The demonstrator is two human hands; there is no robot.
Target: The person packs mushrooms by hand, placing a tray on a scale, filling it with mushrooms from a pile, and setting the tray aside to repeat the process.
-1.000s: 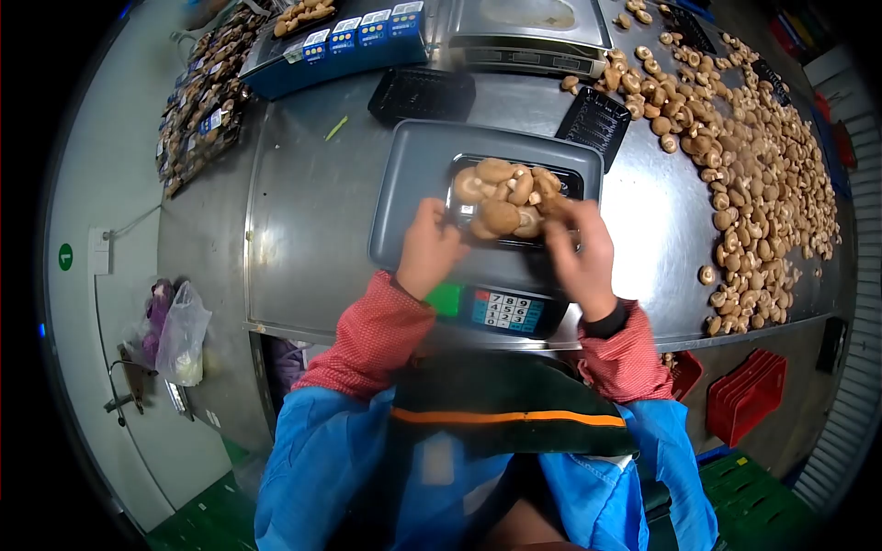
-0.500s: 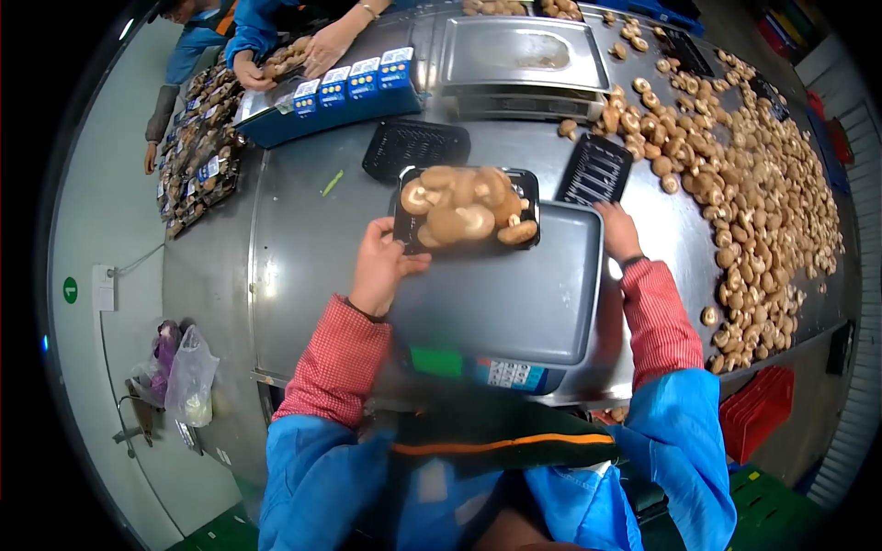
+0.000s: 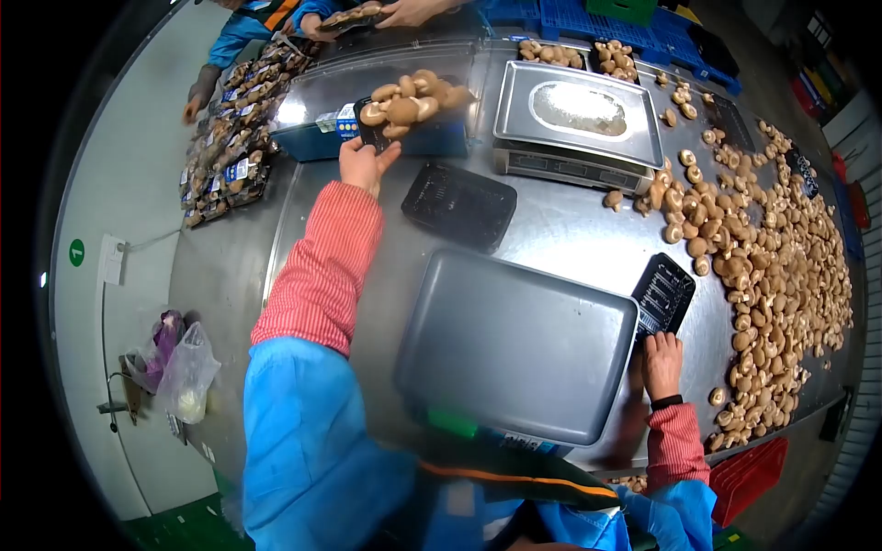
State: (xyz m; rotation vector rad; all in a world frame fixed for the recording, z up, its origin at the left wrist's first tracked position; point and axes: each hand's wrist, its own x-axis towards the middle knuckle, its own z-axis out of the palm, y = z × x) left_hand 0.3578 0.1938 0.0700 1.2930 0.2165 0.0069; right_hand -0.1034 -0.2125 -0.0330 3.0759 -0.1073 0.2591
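Note:
My left hand (image 3: pixel 364 167) is stretched out to the far left, thumb and fingers closed on the near edge of a black plastic tray heaped with brown mushrooms (image 3: pixel 404 108). That tray is held up in front of the blue box at the back. My right hand (image 3: pixel 662 365) has its fingers curled at the near end of a black plastic tray (image 3: pixel 665 294) lying on the table. Between my hands is the wide grey pan of a weighing scale (image 3: pixel 519 344). Beyond the pan lies an upturned-looking dark tray (image 3: pixel 459 206).
A large heap of loose mushrooms (image 3: pixel 781 294) covers the right side. A second scale with a steel pan (image 3: pixel 579 115) stands at the back. Packed mushroom trays (image 3: pixel 230 161) are stacked at the left, near co-workers' hands. A red crate (image 3: pixel 749 479) is below the table's right edge.
My left hand has carried the mushroom tray from above the scale pan forward and left to the blue box. My right hand stays at the black tray. The view has shifted.

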